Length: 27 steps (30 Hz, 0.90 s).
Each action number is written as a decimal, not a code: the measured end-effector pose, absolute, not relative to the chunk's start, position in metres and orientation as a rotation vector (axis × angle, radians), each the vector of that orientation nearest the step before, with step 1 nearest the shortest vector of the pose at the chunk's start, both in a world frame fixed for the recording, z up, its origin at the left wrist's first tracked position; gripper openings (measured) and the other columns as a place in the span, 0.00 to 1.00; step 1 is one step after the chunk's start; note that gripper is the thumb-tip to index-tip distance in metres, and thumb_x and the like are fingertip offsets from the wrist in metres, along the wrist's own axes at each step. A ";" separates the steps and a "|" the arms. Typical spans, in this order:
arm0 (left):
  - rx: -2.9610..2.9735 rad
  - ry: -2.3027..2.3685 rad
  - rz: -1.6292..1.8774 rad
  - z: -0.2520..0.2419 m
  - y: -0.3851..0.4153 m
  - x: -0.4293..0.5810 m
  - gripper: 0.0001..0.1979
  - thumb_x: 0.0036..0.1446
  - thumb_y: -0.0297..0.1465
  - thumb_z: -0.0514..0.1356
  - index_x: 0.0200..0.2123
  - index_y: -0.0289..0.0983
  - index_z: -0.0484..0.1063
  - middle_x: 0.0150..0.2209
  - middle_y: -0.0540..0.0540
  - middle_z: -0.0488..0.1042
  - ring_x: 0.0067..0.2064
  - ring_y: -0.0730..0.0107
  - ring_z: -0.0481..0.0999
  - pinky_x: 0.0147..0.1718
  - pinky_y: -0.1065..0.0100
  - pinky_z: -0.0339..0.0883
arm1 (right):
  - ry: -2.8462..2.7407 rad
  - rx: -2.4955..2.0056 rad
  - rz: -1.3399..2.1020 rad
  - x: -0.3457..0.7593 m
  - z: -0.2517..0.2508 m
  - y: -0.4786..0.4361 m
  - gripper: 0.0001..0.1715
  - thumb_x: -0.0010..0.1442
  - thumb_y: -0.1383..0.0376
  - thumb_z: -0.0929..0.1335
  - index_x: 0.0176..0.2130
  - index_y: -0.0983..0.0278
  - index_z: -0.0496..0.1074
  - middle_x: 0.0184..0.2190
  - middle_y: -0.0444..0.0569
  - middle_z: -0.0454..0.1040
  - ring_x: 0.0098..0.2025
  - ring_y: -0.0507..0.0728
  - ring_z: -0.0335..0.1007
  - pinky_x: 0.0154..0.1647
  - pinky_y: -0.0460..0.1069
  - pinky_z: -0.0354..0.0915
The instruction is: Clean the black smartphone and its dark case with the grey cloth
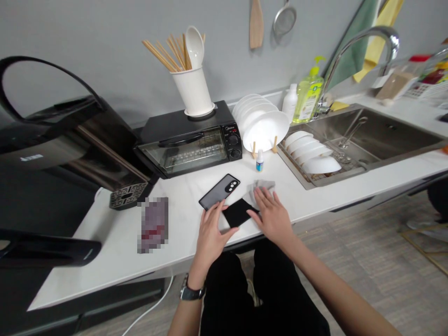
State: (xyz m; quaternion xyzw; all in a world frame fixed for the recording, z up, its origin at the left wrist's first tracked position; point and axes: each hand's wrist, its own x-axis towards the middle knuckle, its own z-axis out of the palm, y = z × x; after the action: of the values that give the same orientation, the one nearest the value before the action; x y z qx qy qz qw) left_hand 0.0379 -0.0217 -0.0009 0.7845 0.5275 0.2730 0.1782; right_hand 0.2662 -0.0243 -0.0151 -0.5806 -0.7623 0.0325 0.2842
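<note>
While both hands' fingers point(224, 206) touch it (flat), phone point(239, 212) lies between.

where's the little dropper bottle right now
The dropper bottle stands on the counter right of the toaster oven, before the plate rack, behind the grey cloth.

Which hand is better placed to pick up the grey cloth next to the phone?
The right hand, probably. Its fingertips already reach the grey cloth, while the left hand rests on the black phone and lies farther from the cloth.
</note>
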 end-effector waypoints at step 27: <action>2.559 1.378 0.688 0.002 0.001 0.098 0.40 0.62 0.42 0.67 0.72 0.41 0.54 0.66 0.36 0.69 0.72 0.48 0.59 0.72 0.38 0.46 | -1.427 -1.582 0.538 0.339 -0.013 -0.029 0.22 0.70 0.54 0.62 0.54 0.61 0.75 0.23 0.40 0.68 0.23 0.54 0.59 0.28 0.48 0.55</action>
State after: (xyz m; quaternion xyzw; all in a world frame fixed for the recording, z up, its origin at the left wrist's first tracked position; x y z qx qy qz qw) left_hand 0.0976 0.0009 0.0016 0.8542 0.4601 0.2297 0.0770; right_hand 0.3385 -0.0294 -0.0133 -0.6412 -0.5784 0.2179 0.4549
